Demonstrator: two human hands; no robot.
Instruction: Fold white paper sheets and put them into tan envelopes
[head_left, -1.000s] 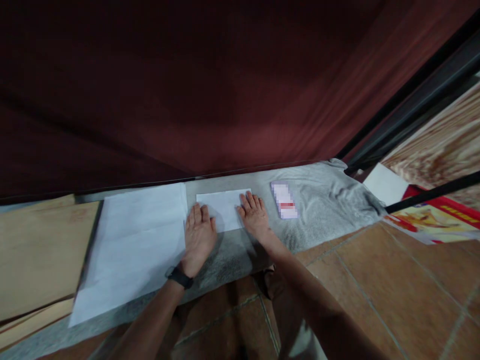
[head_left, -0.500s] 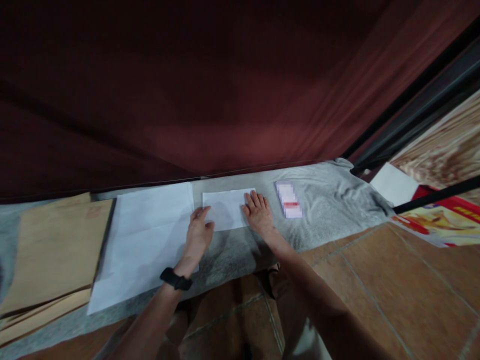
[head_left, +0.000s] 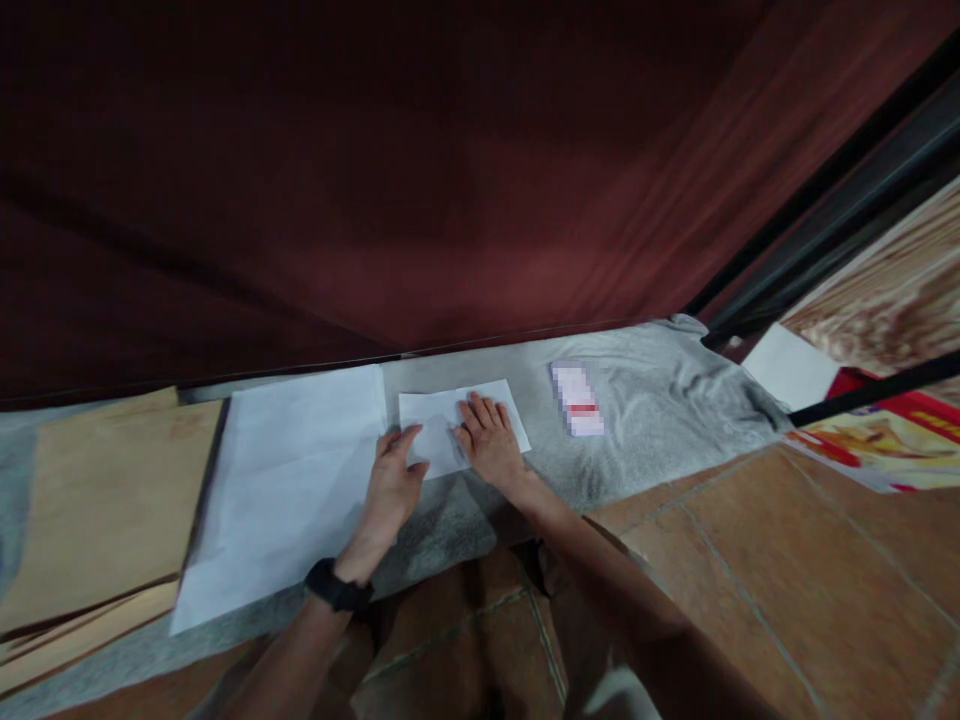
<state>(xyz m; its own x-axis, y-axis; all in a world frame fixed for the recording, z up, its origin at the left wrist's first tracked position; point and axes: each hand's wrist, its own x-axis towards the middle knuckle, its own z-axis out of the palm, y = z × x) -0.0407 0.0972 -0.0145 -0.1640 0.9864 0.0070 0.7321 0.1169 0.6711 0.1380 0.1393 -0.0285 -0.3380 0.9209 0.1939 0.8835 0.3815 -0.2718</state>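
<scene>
A small folded sheet of white paper (head_left: 439, 412) lies slightly tilted on the grey cloth (head_left: 660, 420). My right hand (head_left: 493, 445) rests flat on its right half, fingers stretched out and a little spread. At the paper's lower left edge is my left hand (head_left: 394, 480), its thumb and forefinger apart and the other fingers curled; it wears a black wristband (head_left: 337, 585). Beside it, to the left, lie large white sheets (head_left: 292, 470). A bundle of pinkish slips with a red band (head_left: 577, 400), blurred out, sits to the right of the folded paper.
Brown paper sheets or envelopes (head_left: 112, 500) are stacked at the far left. A dark red curtain (head_left: 450, 200) hangs behind the cloth. At the right are a black frame bar (head_left: 877, 390) and a printed colourful board (head_left: 892, 440). Brown floor tiles (head_left: 825, 560) lie in front.
My right hand has slid left from the paper's right end onto its right half. The paper has tilted and shifted slightly downward at the left. My left hand has barely moved.
</scene>
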